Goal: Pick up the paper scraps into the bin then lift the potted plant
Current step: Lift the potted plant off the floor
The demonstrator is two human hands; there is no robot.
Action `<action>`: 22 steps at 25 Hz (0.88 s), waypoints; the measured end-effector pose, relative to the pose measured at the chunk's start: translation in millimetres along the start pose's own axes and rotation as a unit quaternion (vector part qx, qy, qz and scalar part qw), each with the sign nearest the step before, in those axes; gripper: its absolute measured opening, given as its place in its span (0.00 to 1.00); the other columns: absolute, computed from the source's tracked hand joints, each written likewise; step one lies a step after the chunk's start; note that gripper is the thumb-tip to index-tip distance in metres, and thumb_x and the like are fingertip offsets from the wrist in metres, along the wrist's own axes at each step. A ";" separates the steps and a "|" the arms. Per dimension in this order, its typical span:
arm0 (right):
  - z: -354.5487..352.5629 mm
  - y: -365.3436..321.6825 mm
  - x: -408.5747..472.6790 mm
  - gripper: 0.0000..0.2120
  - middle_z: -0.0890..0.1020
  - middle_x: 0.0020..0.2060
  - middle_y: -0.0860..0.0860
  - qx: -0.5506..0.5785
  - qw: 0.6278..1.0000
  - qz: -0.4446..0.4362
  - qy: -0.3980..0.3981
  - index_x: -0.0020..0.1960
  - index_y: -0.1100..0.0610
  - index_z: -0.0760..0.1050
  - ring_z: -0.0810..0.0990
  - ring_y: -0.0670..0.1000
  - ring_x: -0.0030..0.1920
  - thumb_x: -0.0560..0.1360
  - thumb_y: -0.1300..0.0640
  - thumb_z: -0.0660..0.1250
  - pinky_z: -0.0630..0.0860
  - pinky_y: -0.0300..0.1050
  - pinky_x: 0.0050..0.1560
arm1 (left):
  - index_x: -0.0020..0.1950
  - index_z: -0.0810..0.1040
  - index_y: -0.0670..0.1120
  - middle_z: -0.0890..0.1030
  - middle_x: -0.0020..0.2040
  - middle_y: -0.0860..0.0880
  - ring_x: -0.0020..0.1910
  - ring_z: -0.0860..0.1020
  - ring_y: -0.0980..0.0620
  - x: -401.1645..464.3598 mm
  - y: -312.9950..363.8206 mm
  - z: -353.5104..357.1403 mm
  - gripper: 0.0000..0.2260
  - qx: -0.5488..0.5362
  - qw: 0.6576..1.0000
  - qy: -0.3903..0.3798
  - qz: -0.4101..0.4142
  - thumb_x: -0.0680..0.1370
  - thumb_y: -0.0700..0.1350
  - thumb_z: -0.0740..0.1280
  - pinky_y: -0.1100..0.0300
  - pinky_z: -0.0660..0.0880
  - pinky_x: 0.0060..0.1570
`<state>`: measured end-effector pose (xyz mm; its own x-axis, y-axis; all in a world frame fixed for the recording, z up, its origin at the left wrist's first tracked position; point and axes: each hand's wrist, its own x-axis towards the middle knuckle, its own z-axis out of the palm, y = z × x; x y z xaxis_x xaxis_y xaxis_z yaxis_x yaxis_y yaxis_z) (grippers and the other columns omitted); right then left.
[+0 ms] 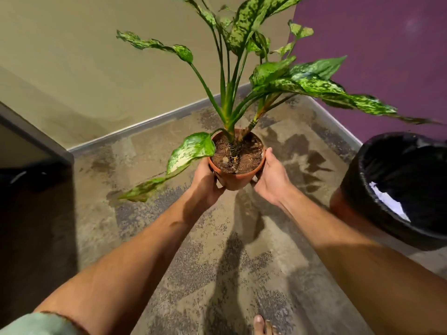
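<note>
Nearest you, a bare foot (262, 325) stands on the mottled carpet (150, 238). Your two forearms reach forward, and your left hand (205, 183) and right hand (271, 180) grip opposite sides of the potted plant (235, 163), fingers curled round the orange pot, which appears held clear of the floor out in front of you. To your right the black-lined bin (377, 197) stands on the carpet with white paper scraps (389, 201) lying inside. Beyond the plant's speckled leaves, the beige wall (96, 56) meets the purple wall (377, 56) in the corner.
</note>
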<state>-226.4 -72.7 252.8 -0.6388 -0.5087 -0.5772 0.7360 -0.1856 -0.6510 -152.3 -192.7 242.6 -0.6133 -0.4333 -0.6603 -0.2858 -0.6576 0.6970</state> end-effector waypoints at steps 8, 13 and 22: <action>76.8 -147.1 -109.5 0.23 0.79 0.63 0.54 -0.013 1.000 0.005 0.017 0.67 0.54 0.74 0.75 0.53 0.65 0.83 0.43 0.49 0.68 0.53 0.70 | 0.48 0.81 0.53 0.83 0.47 0.54 0.53 0.76 0.54 -124.1 135.4 78.2 0.15 -0.005 1.000 0.003 0.000 0.76 0.58 0.59 0.55 0.72 0.49; 107.2 -239.0 -153.0 0.23 0.78 0.64 0.54 0.007 1.000 0.000 0.020 0.67 0.54 0.73 0.74 0.53 0.67 0.83 0.45 0.49 0.65 0.54 0.72 | 0.57 0.78 0.52 0.80 0.58 0.50 0.58 0.73 0.52 -176.5 205.6 139.5 0.14 -0.020 1.000 -0.017 -0.008 0.79 0.50 0.55 0.51 0.67 0.64; 139.2 -351.7 -195.2 0.18 0.80 0.60 0.52 -0.003 0.999 0.017 0.039 0.59 0.51 0.77 0.77 0.49 0.59 0.82 0.44 0.52 0.73 0.46 0.58 | 0.50 0.76 0.54 0.77 0.54 0.50 0.55 0.70 0.51 -232.1 291.4 219.0 0.09 -0.017 0.999 0.013 -0.025 0.78 0.52 0.57 0.53 0.67 0.54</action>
<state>-329.3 -25.2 663.1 -0.6298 -0.4474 -0.6350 0.7557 -0.1638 -0.6341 -254.6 -148.9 660.2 -0.5801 -0.4142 -0.7014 -0.2902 -0.6994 0.6531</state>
